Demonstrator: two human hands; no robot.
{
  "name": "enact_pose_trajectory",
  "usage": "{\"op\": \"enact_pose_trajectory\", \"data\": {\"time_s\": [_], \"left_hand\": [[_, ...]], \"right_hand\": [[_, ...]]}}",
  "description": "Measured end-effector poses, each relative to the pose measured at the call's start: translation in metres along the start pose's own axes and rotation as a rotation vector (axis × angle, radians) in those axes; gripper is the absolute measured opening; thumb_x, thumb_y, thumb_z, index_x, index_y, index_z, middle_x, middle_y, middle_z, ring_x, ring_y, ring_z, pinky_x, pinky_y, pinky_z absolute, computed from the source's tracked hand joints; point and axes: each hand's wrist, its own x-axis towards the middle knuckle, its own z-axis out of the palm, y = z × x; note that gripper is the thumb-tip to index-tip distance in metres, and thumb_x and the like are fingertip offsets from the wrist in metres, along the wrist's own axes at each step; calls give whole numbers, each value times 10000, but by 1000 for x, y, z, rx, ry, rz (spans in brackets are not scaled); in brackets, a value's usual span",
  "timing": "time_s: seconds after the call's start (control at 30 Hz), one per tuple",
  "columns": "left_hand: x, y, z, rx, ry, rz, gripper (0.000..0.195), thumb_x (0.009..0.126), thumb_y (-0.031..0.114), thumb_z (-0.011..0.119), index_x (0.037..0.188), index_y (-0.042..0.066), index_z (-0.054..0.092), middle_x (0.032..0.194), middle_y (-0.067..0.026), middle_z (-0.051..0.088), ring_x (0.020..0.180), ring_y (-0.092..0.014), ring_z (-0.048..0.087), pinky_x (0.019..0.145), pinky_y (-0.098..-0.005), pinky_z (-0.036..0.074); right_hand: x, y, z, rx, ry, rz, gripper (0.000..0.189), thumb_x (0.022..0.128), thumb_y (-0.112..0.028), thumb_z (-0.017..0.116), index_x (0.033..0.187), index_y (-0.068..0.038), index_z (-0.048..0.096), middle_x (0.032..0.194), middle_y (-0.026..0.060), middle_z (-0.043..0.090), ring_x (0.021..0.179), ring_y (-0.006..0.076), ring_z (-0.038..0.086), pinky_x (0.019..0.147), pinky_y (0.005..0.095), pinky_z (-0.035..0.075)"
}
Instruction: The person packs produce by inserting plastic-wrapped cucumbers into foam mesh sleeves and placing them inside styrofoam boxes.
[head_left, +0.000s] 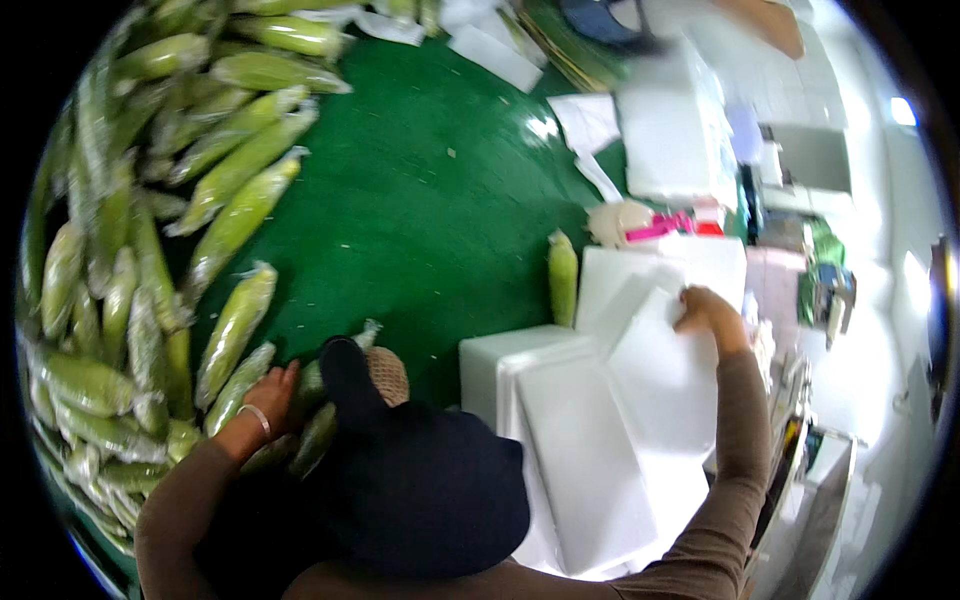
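Note:
My left hand (274, 396), with a bracelet at the wrist, touches or reaches over plastic-wrapped ears of corn (240, 390) at the lower left. Its grip is partly hidden. A black cap (442, 487) covers the bottom middle and hides part of the corn beside that hand. My right hand (705, 315) has hold of the upper edge of a white foam sheet or lid (664, 367), which is tilted between foam boxes. Left of it stands another white foam box (555, 427) with a slab leaning along it.
Wrapped corn lies heaped (142, 247) along the left of the green surface (420, 172). A lone ear (562, 277) lies near the foam. Behind are a tape roll (616, 222) with a pink dispenser (667, 223), white paper (585, 124) and another foam box (667, 127). A blurred arm (765, 26) shows at the top right.

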Motion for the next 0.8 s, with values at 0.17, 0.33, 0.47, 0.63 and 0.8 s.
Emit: {"op": "enact_pose_trajectory", "data": {"time_s": [0.17, 0.33, 0.47, 0.63, 0.8], "left_hand": [[6, -8, 15, 17, 32, 1, 724, 642, 287, 724, 1231, 18, 400, 1102, -199, 497, 1002, -366, 527, 834, -440, 451], [13, -11, 16, -57, 13, 59, 659, 615, 353, 722, 1108, -7, 474, 1103, -215, 495, 1059, -372, 486, 855, -450, 438], [17, -22, 16, -157, 96, 64, 660, 615, 420, 707, 1045, -40, 509, 1025, -213, 526, 1022, -377, 496, 844, -438, 441], [3, -51, 13, -693, 84, 129, 713, 626, 482, 677, 1043, -76, 522, 945, -238, 583, 969, -352, 532, 792, -406, 453], [-30, -63, -2, -840, 59, 76, 728, 723, 418, 660, 1231, -30, 393, 1083, -186, 541, 978, -263, 537, 835, -342, 433]], "right_hand": [[-63, 3, -71, -73, 315, 162, 513, 546, -207, 726, 1012, -46, 587, 1023, 197, 598, 959, 359, 576, 817, 413, 479], [-207, 13, -193, -74, 1119, 62, 633, 678, 33, 561, 1289, -32, 410, 1192, 203, 512, 1032, 304, 543, 837, 390, 464], [-208, -77, -210, -50, 1523, -143, 622, 747, 30, 555, 1332, -42, 357, 1288, 191, 450, 1133, 304, 488, 926, 376, 418], [-49, -112, -67, 119, 1495, -302, 494, 770, -19, 550, 1244, 11, 416, 1202, 203, 495, 1157, 324, 466, 986, 367, 355], [-53, -209, 17, 134, 261, -391, 343, 724, -140, 647, 1043, -52, 558, 1019, 187, 601, 964, 335, 574, 817, 410, 461]]}}
